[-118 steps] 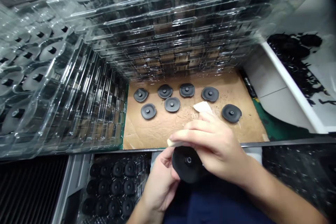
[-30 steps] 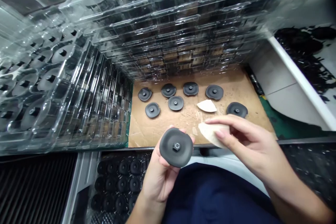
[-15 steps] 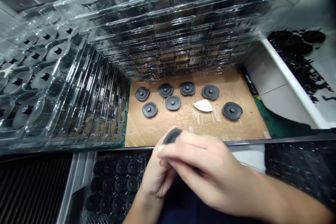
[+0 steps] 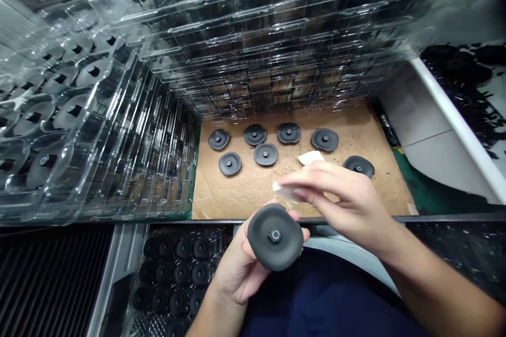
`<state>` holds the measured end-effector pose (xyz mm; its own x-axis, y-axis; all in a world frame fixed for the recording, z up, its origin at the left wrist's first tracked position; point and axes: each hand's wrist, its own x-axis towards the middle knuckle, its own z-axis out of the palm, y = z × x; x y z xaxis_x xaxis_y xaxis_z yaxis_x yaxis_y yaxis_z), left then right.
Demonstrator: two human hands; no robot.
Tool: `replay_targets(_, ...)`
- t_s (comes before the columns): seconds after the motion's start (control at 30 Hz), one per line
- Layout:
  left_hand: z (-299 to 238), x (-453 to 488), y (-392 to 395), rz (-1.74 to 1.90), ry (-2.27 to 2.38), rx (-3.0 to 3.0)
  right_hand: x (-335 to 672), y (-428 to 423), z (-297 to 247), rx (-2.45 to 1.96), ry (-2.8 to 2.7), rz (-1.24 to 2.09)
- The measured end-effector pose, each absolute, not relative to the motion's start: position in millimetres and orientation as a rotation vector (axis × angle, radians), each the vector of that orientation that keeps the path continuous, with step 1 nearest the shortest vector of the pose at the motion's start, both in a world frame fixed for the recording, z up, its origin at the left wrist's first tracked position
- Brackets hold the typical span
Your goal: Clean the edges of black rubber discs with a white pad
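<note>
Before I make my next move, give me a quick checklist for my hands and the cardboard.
1. Left hand holding the black disc: ok.
2. Disc's hub side facing up into view: ok.
3. Disc's underside visible for checking: not ok, it's hidden.
4. Right hand holding the white pad: ok.
5. Second white piece fully in view on the cardboard: not ok, right hand partly covers it.
</note>
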<state>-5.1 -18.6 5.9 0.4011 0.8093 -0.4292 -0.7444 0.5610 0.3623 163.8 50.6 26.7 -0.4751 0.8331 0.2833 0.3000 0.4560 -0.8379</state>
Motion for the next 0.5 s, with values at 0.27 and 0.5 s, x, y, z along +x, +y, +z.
replay_targets(0.27,4.3,-8.1,-17.0,0.988,0.505,0.074,173.4,17.4,-61.3,-1.380,-1.960,1.088)
replay_targets(0.5,7.7,-1.1,-16.6,0.963,0.653,0.107,173.2,31.7,13.7,-1.252,-1.905,0.850)
